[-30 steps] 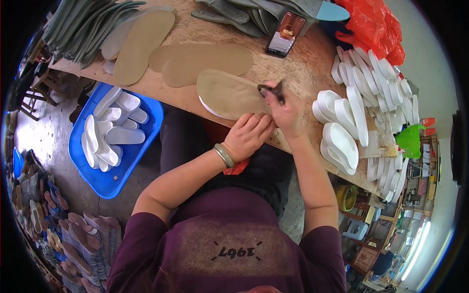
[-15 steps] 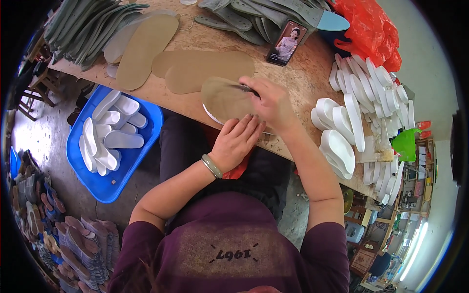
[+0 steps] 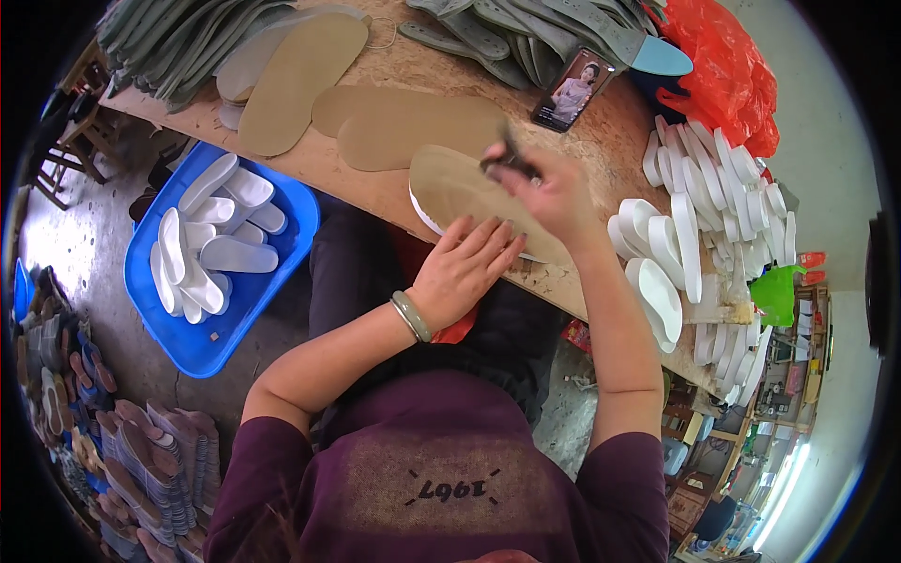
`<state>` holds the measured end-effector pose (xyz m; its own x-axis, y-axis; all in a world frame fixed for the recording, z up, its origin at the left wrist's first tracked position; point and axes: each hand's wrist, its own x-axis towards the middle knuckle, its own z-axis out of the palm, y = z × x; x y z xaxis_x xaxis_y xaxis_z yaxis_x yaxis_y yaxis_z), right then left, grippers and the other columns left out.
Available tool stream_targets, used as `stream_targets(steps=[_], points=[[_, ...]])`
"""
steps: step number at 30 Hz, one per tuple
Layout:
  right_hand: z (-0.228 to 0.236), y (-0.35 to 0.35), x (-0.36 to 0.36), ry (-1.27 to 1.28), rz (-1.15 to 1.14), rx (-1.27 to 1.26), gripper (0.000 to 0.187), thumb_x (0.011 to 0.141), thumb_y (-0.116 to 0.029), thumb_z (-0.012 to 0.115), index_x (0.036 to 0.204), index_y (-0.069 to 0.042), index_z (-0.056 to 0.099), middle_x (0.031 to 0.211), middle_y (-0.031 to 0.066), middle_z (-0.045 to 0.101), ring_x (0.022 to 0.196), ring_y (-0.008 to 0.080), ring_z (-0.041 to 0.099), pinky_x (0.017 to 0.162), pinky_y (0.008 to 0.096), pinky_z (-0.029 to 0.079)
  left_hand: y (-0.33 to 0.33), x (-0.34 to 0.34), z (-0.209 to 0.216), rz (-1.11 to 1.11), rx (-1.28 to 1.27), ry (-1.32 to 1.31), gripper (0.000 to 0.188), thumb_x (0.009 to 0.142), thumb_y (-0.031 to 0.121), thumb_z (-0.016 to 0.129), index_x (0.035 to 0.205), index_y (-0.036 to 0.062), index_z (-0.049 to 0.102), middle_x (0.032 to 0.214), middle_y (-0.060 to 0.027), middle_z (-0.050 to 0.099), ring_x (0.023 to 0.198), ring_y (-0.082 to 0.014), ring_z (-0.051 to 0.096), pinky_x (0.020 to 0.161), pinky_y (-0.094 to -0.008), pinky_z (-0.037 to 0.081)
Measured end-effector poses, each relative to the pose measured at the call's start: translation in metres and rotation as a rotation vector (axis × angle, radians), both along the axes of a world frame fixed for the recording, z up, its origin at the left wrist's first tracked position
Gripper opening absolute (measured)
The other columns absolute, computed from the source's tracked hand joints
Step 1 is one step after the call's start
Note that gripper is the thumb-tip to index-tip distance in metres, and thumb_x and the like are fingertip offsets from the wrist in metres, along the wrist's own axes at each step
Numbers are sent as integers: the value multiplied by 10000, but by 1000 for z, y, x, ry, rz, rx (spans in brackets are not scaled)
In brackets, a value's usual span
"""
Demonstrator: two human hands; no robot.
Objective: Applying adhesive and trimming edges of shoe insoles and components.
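Note:
My left hand [image 3: 465, 267] lies flat with outstretched fingers on the near edge of a tan insole-shaped sheet [image 3: 450, 183] at the table's front. A white edge shows beneath that sheet, on its left side. My right hand [image 3: 556, 199] is closed round a small dark hand tool [image 3: 510, 159], raised over the sheet; motion blurs the tool, so its exact kind is unclear. Just beyond lies another tan insole sheet [image 3: 404, 136], overlapping one more, and a further long tan sheet [image 3: 305, 84] rests to the left.
A blue tray [image 3: 291, 202] of white soles stands left, below table level. More white soles [image 3: 690, 244] crowd the table's right side. Grey soles [image 3: 178, 47] are stacked at the far left. A phone [image 3: 572, 89] leans at the back, near a red plastic bag [image 3: 723, 66].
My right hand has lifted the dark tool off the tan sheet and tilted it upward. My left hand stays flat on the sheet. The view has shifted slightly.

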<state>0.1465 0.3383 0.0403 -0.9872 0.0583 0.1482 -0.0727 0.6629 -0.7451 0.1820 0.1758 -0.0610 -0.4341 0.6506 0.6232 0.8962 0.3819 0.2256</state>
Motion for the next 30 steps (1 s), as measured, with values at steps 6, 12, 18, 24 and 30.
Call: stream_targets(steps=[6,12,18,24,30], points=[[-14,0,-3,175,592,555,323,820,-24,721,1137,-80,692,931,120,712,800,228,702,684,294,534,-4,1,-11,88,70,27,443,829,113,557,1266,70,615,1264,-67,614,1244,-213,546,1013,-390,414],[-19,-7,-18,177,-142,-96,173,962,-133,635,1105,-61,698,768,13,659,655,83,590,623,246,486,-3,0,-16,104,135,82,439,815,113,565,1247,70,629,1272,-64,629,1199,-208,585,969,-356,430],[-15,2,-4,96,307,-32,208,922,-21,639,1123,-44,689,898,60,709,751,141,672,667,283,538,-2,0,-16,90,123,60,437,823,123,562,1254,78,623,1291,-54,620,1203,-196,577,969,-348,433],[-41,-2,-20,417,426,298,261,871,7,688,1123,-59,693,945,87,731,794,168,700,678,287,551,0,-1,-12,89,130,71,452,823,143,563,1270,89,611,1285,-45,621,1199,-188,574,979,-353,428],[-19,11,-25,120,-125,-128,229,909,-28,670,1135,-56,694,853,24,679,697,71,600,636,252,514,-1,-2,-14,86,112,55,444,821,144,563,1260,94,612,1281,-37,623,1203,-185,570,980,-349,424]])
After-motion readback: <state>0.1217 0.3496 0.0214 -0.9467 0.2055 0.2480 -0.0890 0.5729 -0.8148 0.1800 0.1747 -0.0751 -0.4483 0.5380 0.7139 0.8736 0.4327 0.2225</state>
